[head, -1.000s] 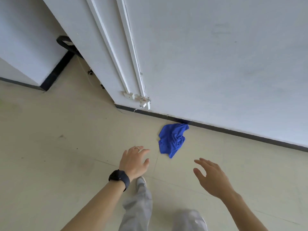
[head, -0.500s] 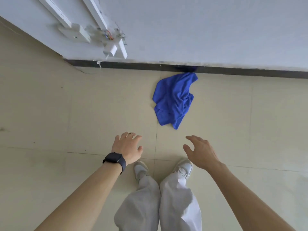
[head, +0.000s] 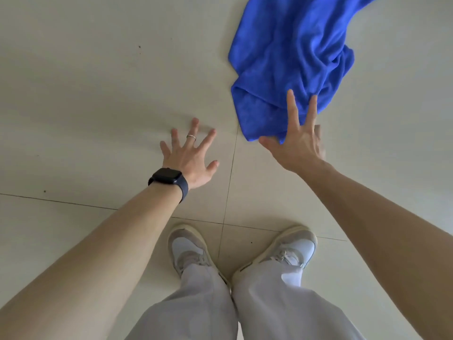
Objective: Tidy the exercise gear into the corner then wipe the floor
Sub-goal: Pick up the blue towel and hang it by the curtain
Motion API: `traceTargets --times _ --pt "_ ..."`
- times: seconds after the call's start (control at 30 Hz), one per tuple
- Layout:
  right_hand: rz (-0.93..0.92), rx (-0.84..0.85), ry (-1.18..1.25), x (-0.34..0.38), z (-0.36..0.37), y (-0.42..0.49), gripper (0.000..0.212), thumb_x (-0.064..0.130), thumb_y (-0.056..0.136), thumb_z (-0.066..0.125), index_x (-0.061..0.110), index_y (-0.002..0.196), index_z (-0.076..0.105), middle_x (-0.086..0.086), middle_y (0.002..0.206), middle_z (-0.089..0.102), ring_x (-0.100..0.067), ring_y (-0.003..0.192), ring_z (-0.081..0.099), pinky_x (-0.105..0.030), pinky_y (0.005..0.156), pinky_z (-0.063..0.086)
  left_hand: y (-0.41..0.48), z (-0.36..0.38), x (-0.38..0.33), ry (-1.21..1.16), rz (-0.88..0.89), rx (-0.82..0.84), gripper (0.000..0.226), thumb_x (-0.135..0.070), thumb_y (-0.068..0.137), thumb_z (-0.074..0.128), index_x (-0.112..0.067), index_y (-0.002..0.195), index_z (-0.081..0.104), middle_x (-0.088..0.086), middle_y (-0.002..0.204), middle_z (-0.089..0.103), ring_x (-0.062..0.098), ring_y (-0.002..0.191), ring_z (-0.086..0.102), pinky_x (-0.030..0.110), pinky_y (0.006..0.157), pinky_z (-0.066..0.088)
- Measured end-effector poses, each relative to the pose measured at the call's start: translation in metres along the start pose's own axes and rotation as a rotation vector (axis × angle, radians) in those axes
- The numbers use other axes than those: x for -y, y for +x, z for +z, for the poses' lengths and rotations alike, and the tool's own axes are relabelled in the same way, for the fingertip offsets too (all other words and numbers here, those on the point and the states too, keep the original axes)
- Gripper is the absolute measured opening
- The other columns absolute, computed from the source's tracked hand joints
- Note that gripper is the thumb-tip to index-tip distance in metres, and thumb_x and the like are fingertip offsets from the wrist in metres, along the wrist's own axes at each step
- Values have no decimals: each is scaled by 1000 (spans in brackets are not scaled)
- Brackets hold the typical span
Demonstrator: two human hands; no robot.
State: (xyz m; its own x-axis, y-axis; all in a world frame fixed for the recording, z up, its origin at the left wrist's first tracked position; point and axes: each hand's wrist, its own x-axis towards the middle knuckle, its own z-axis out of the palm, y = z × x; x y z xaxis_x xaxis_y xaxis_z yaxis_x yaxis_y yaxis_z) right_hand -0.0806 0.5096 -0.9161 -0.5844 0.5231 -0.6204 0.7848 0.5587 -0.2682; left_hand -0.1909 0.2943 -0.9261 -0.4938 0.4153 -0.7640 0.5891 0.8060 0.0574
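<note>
Blue microfibre cloth, crumpled in soft folds, lies on the pale cream tiled floor at the upper right of the head view, running off the top edge. Half a second ago it sat well ahead of both your hands, close to the dark skirting of a white wall. Now the wall is out of view, the cloth fills far more of the picture, and you appear to have bent down towards it. Your right hand has arrived over the cloth's near corner with fingers straight and fanned apart, thumb out to the side; it grips nothing yet (whether the fingertips already touch the fabric cannot be told). Your left hand, wearing a thin silver ring and a black wristwatch, is also spread wide, over bare tile to the left of the cloth and apart from it. Your grey-and-white trainers and light grey trousers are below. This looks like the start of the wiping stage: next comes gathering the cloth. No exercise gear is in view, so the tidying cannot be judged.
</note>
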Motion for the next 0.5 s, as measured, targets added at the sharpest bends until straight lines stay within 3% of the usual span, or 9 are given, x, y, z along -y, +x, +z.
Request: traceTargets --times 0.1,0.2,0.3,0.4,0.5 --pt "43 -60 -64 0 7 17 64 34 89 64 32 143 30 -11 146 24 -38 110 44 -41 75 43 0 10 5 15 19 32 84 -62 93 45 -48 153 -12 -7 162 -29 47 149 -12 67 114 14" --pt "67 -35 -17 6 -13 10 32 17 95 51 13 127 50 -19 121 47 -44 98 55 -38 74 38 -9 -16 10 41 40 112 78 -57 95 46 -45 155 -2 -6 166 -18 42 151 -3 62 117 14" --pt "44 -73 158 23 -52 -34 27 17 95 47 11 120 56 -16 112 54 -38 95 54 -35 74 37 -40 -58 9 53 42 115 74 -44 98 48 -38 157 4 0 168 -3 38 151 6 58 119 15" --pt "34 -90 329 45 -106 -102 19 16 97 43 12 111 56 -5 101 51 -25 83 49 -29 61 34 -98 -109 0 17 45 86 74 -38 98 50 -34 157 7 3 167 5 34 152 10 55 120 18" --pt "38 -61 413 64 -173 -174 17 14 97 45 13 109 57 -4 97 52 -16 77 50 -17 58 35 -168 -173 -16 -51 57 57 77 -39 96 53 -32 157 8 6 166 11 31 150 18 50 118 25"
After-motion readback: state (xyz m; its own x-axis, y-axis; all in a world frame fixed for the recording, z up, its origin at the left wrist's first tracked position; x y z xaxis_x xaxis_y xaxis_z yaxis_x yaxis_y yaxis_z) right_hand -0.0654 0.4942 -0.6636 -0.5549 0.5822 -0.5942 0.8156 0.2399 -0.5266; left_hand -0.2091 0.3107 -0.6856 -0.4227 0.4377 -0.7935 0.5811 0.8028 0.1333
